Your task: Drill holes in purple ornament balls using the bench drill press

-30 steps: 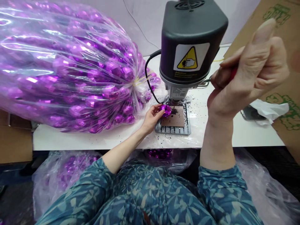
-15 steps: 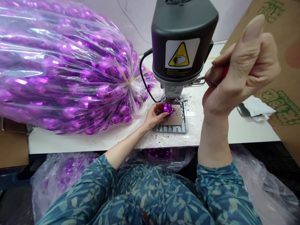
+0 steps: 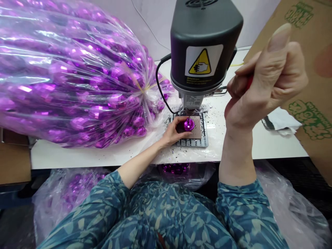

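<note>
A shiny purple faceted ball (image 3: 189, 124) sits on the brown board (image 3: 196, 134) under the drill press (image 3: 206, 41). My left hand (image 3: 174, 133) curves round the ball, with fingertips on its far side and thumb on its near side; a gap shows between palm and ball. Up at the right, my right hand (image 3: 267, 79) is wrapped round the red handle (image 3: 249, 82) of the drill press lever. Most of that handle is hidden by the fingers. The drill tip stands right above the ball, and I cannot tell whether it touches.
A large tied clear bag (image 3: 77, 79) of purple balls fills the left of the white table (image 3: 275, 145). Dark shavings lie round the metal base (image 3: 204, 142). White paper (image 3: 282, 119) lies at the right, beside a cardboard box (image 3: 311, 103). Plastic bags hang below the table.
The ball has shifted slightly right and now sits directly under the drill. My left fingers have spread round it. My right hand has dropped slightly with the handle.
</note>
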A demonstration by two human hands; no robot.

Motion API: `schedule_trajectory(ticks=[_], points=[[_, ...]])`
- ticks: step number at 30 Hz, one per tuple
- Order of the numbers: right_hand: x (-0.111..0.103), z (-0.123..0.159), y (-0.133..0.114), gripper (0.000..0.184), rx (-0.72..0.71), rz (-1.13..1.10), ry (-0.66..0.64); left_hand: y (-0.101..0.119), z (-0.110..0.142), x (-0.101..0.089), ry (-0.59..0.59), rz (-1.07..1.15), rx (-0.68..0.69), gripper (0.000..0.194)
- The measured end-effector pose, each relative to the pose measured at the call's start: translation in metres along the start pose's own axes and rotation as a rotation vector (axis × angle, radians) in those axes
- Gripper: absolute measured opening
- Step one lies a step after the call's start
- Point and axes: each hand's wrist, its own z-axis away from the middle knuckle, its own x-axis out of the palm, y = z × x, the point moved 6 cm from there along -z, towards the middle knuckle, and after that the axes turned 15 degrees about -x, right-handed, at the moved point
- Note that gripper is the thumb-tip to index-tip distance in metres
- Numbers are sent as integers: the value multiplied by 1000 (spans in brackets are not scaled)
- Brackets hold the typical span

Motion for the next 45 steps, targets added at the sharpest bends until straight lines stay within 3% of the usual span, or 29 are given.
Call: schedule_trajectory(ticks=[7, 13, 24, 28, 33, 38, 41, 45], points=[[-3, 6, -9, 52, -11, 119, -28, 1, 0, 4, 32, 41, -35, 68], [-14, 23, -15, 53, -52, 116, 44, 1, -2, 4, 52, 55, -48, 70], [-27, 45, -3, 50, -247, -12, 166, 2, -1, 4, 51, 57, -64, 67], [-39, 54, 6, 49, -326, 46, 241, 2, 0, 5, 48, 62, -63, 66], [-47, 65, 16, 53, -386, 78, 241, 2, 0, 5, 61, 68, -45, 67], [-41, 64, 8, 59, -347, 19, 210, 1, 0, 5, 54, 75, -48, 67], [-26, 40, 0, 58, -246, 18, 204, 1, -2, 7, 47, 92, -54, 67], [0, -3, 0, 56, -14, 65, 82, 10, 1, 4, 110, 82, -60, 63]])
